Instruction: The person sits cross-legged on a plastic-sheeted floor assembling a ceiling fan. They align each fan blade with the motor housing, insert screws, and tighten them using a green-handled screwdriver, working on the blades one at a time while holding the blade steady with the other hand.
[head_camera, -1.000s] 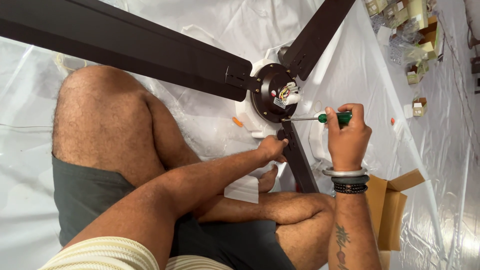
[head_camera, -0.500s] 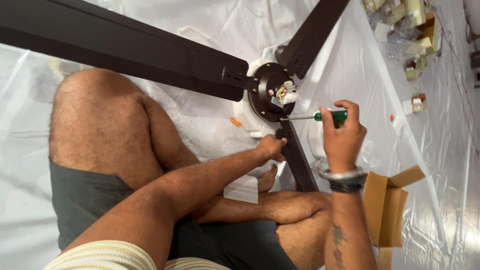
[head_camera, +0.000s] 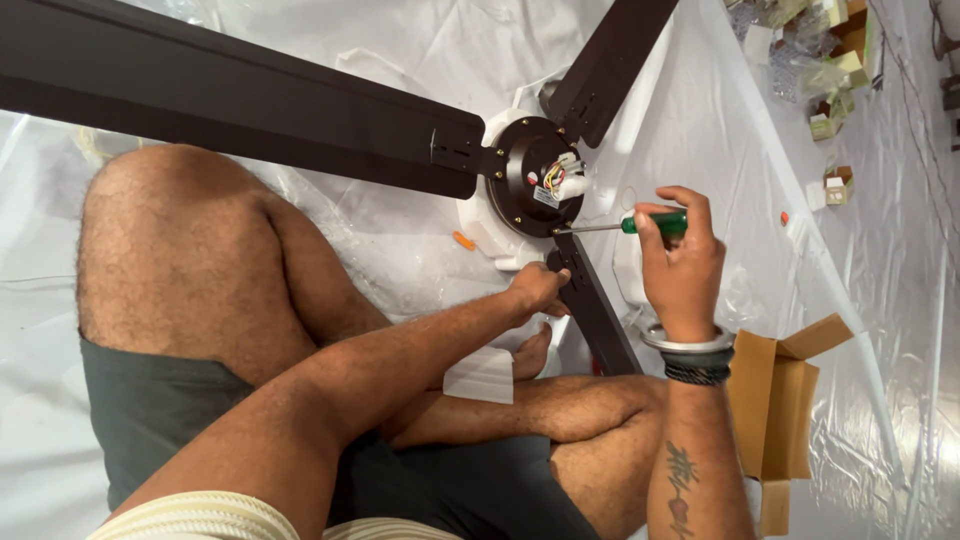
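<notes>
Lying on plastic sheet (head_camera: 700, 110), a ceiling fan (head_camera: 535, 175) is steadied by the left hand (head_camera: 537, 290) gripping its blade (head_camera: 590, 300); a screwdriver (head_camera: 630, 226) is clenched in the right hand (head_camera: 683, 265).

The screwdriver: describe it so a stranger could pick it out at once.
Find the dark brown ceiling fan lying on white plastic sheeting. Beside its round motor hub, the right hand grips the screwdriver, tip at the hub's rim. Its translucent green handle is unlike anything nearby.

Grey shorts (head_camera: 180, 420), wrist bangles (head_camera: 692, 355), forearm tattoo (head_camera: 682, 485)
</notes>
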